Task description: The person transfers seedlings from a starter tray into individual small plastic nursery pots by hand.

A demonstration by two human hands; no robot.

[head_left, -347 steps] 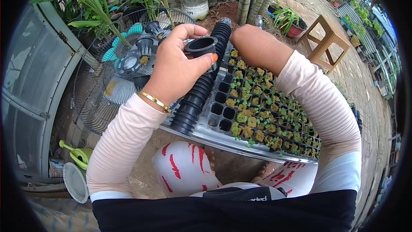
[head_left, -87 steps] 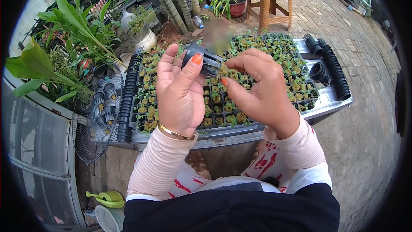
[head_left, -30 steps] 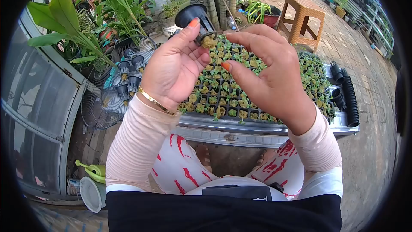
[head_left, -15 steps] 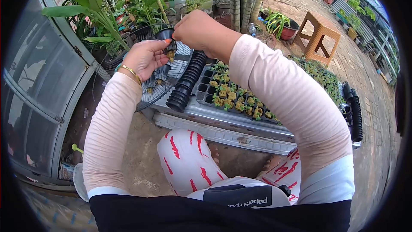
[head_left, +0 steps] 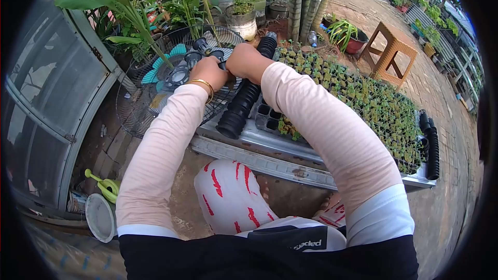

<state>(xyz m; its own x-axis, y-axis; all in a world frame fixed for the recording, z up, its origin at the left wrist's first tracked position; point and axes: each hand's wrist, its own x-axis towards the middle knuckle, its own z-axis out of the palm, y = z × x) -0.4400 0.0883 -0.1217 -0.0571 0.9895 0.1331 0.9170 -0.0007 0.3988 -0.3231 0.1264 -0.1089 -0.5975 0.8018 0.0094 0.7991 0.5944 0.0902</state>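
Note:
My left hand (head_left: 210,72) is closed at a small black plastic pot (head_left: 223,66), whose dark rim shows between my two hands. Right beside it, my right hand (head_left: 247,62) is bent into a fist with the fingertips turned away, so its grip is hidden. Several other small black pots (head_left: 201,46) lie just beyond my left hand on a round wire fan guard (head_left: 136,111). Close to my right wrist runs a long stack of nested black pots (head_left: 233,119).
Trays of green seedlings (head_left: 358,93) cover a metal bench (head_left: 270,163). More nested black pots (head_left: 430,145) lie at its right end. A brown stool (head_left: 389,54) and palm trunks (head_left: 306,8) stand behind. At lower left are a green watering can (head_left: 106,186) and a pale bucket (head_left: 100,218).
Both hands have come lower, over the fan guard's right side. The pot with a yellowish plug, earlier raised in my left hand, no longer shows there. The view has shifted, revealing more pots.

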